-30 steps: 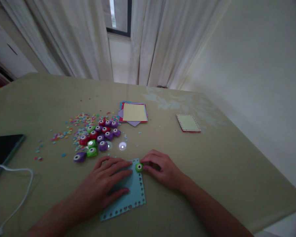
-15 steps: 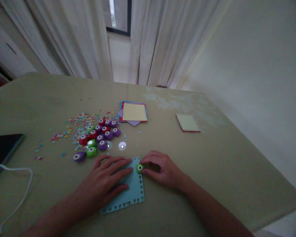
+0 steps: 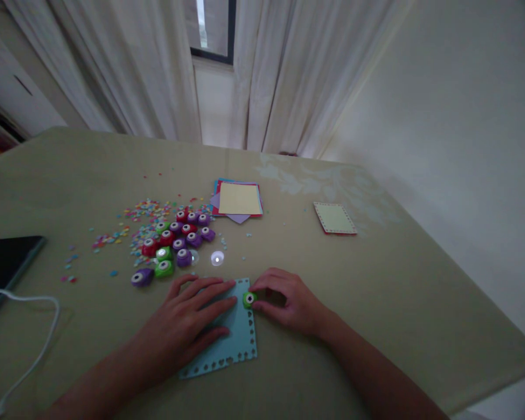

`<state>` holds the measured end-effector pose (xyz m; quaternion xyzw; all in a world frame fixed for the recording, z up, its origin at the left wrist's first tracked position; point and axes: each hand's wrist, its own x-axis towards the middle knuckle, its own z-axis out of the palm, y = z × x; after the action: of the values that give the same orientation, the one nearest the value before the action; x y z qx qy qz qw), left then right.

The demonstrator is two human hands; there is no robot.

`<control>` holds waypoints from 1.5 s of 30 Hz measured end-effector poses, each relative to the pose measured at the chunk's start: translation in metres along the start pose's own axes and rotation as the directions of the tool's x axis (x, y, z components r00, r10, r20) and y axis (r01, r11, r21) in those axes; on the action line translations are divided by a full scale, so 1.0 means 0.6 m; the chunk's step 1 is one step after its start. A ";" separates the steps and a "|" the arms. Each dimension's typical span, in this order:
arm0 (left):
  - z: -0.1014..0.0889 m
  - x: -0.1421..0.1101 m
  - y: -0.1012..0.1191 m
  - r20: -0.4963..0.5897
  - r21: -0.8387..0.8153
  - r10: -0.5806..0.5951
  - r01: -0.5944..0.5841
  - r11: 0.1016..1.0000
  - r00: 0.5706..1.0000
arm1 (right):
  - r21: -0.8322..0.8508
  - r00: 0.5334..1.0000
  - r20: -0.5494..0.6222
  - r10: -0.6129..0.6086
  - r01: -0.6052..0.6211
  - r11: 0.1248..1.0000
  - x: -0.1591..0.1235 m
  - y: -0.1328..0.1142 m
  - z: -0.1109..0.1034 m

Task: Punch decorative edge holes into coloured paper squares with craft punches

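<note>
From my remote post I rest the left hand point(image 3: 199, 309) flat, fingers spread, on the blue card point(image 3: 241, 332). I pinch the green punch point(image 3: 249, 300) between thumb and fingertip of the right hand point(image 3: 289, 299); the punch sits at the card edge facing that hand. Small cut-outs line this edge. Beyond the left hand lie purple, red and green punches point(image 3: 184, 258) amid confetti point(image 3: 147, 206). Beyond the right hand lies a pale card point(image 3: 335, 218).
</note>
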<state>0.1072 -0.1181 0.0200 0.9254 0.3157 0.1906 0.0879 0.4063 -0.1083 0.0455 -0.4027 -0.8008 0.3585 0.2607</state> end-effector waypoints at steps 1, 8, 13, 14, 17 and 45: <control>0.000 0.000 0.000 0.005 -0.001 0.006 -0.006 1.000 1.000 | -0.001 1.000 0.000 0.003 -0.003 1.000 0.000 0.000 0.000; 0.000 0.000 -0.001 -0.013 -0.029 0.011 -0.012 1.000 1.000 | 0.017 1.000 0.018 0.020 -0.021 1.000 0.000 0.001 -0.001; -0.003 0.001 0.002 0.016 0.003 0.013 -0.013 1.000 1.000 | 0.147 0.989 -0.115 0.089 -0.072 0.987 0.001 -0.008 0.001; -0.003 0.001 0.003 0.018 0.005 -0.001 0.001 1.000 1.000 | 0.210 0.975 -0.182 0.124 -0.085 0.974 0.002 -0.013 0.002; -0.002 0.001 0.003 0.012 -0.004 0.002 -0.002 1.000 1.000 | 0.381 0.941 -0.301 0.153 -0.029 0.924 0.010 -0.039 0.004; 0.003 -0.001 0.005 0.000 0.015 0.003 -0.003 1.000 1.000 | -0.162 0.886 -0.457 0.074 -0.165 0.973 0.020 0.037 0.004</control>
<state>0.1094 -0.1209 0.0189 0.9264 0.3159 0.1882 0.0806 0.4084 -0.0899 0.0282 -0.5469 -0.7242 0.1909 0.3742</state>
